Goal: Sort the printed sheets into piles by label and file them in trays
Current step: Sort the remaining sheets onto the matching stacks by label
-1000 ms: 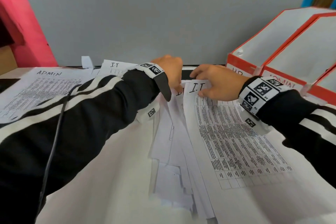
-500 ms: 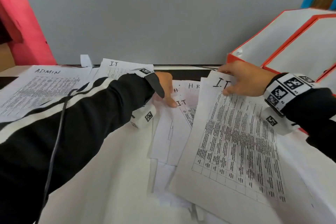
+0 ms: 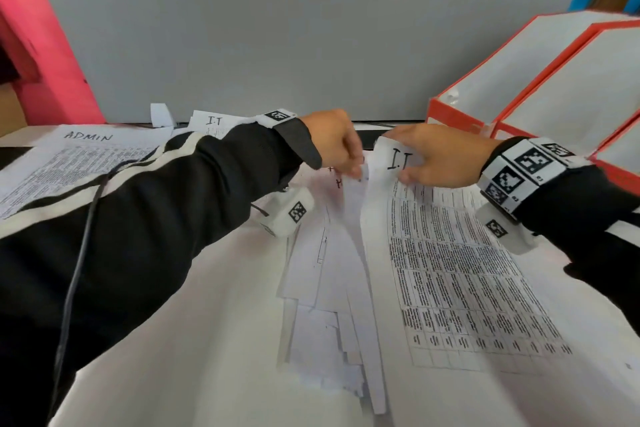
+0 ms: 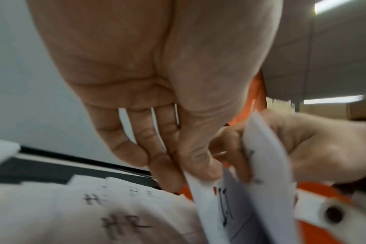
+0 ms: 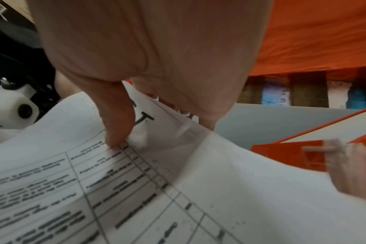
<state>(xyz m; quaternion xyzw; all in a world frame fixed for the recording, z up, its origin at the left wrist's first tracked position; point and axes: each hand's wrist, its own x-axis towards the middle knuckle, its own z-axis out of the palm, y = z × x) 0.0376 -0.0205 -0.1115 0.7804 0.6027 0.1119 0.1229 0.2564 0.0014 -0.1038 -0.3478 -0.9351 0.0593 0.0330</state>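
My right hand [image 3: 405, 172] grips the top edge of a printed sheet marked I.T [image 3: 450, 270], thumb on its face [image 5: 117, 132] and fingers beneath. The sheet's top is lifted and its lower part lies over the table. Close beside it, my left hand [image 3: 353, 170] pinches the top corner of a second I.T sheet [image 4: 226, 206] between thumb and fingers [image 4: 198, 171]. Below both hands lies the loose unsorted pile [image 3: 322, 305], with HR sheets [image 4: 123, 222] showing at its top.
An ADMIN pile [image 3: 86, 156] lies at the far left and an I.T pile [image 3: 211, 121] behind my left forearm. Red-edged trays [image 3: 460, 114] stand stacked at the right. A grey partition [image 3: 277, 45] closes off the back of the table.
My right hand has carried its I.T sheet back left, up against the left hand. The left hand, earlier resting on the pile, now pinches and lifts a sheet's top corner.
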